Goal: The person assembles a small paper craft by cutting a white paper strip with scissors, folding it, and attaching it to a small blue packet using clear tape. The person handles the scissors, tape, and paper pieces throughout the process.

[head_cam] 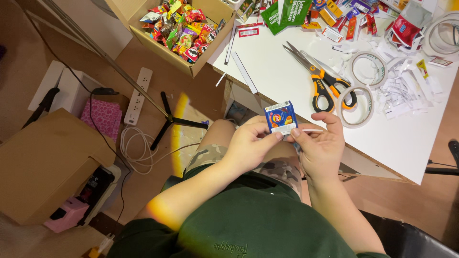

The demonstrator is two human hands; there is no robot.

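Blue snack packet (281, 117), held over the lap just off the counter (406, 138) near edge, is pinched between both hands. Left hand (251, 143) grip closed on its lower left corner; right hand (319, 143) grip closed on its lower right edge, a thin white strip trailing from it. Uneven pull could tear the packet. Wrists angle inward, fingers curled.
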